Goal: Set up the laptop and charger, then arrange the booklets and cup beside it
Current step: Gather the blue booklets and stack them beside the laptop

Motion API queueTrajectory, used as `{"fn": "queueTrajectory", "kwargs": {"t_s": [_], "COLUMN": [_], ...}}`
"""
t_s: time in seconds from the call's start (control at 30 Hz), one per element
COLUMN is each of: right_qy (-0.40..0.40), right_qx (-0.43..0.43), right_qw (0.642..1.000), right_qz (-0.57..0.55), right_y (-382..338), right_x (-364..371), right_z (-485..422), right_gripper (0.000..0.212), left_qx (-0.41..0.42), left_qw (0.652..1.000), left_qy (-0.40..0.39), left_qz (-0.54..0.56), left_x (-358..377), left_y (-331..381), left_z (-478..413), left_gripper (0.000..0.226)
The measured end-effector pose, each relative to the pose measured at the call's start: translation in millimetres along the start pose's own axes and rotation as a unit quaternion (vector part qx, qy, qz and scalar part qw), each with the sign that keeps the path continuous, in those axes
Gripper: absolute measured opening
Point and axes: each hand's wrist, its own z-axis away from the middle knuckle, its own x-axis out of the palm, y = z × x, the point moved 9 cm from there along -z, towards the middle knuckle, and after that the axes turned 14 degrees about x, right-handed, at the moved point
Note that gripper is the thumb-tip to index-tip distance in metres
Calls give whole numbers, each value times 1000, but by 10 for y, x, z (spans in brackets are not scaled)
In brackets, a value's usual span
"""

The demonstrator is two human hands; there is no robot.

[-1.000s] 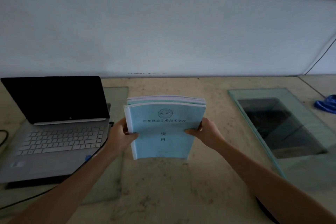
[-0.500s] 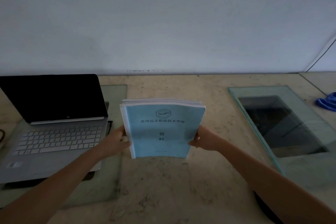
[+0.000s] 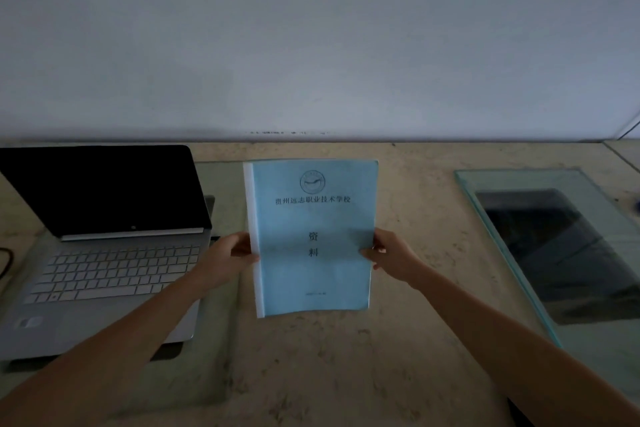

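Beige mottled stone table (image 3: 415, 204), bearing an open silver laptop (image 3: 104, 274) at left and a greenish glass pane (image 3: 540, 184) at right.

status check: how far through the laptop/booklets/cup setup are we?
Done: laptop stands open at the left, screen dark; a cable shows at its left edge, though the plug is out of view. In hand: left hand and right hand grip the blue booklets by the side edges, right of the laptop. Left: releasing them; no cup in view.
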Motion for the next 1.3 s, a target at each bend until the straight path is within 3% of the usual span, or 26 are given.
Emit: {"fn": "queueTrajectory", "kwargs": {"t_s": [0.27, 0.53, 0.77, 1.03, 1.17, 1.3], "right_qy": [-64, -50, -52, -22, -11, 2], "right_qx": [112, 155, 163, 174, 199, 217], "right_qw": [968, 961, 962, 965, 960, 954], "right_qz": [-215, -225, -213, -193, -198, -208], "right_y": [-88, -362, -381, -304, -320, -286], "right_x": [184, 307, 364, 278, 282, 303], "right_z": [-838, -1876, -2544, -2850, -2952, -2974], "right_gripper": [19, 24, 18, 24, 26, 25], "left_qx": [-99, -154, -204, -175, -161, -181], "left_qw": [973, 945, 948, 935, 949, 943], "left_qy": [140, 203, 170, 204, 169, 154], "left_qz": [153, 207, 174, 233, 210, 233], "left_x": [-149, -393, -470, -522, -498, -354], "left_y": [-318, -722, -1052, -965, -879, -892], "left_z": [-578, -1442, -1920, -2139, -2243, -2252], "left_gripper": [30, 15, 30, 24, 23, 19]}}
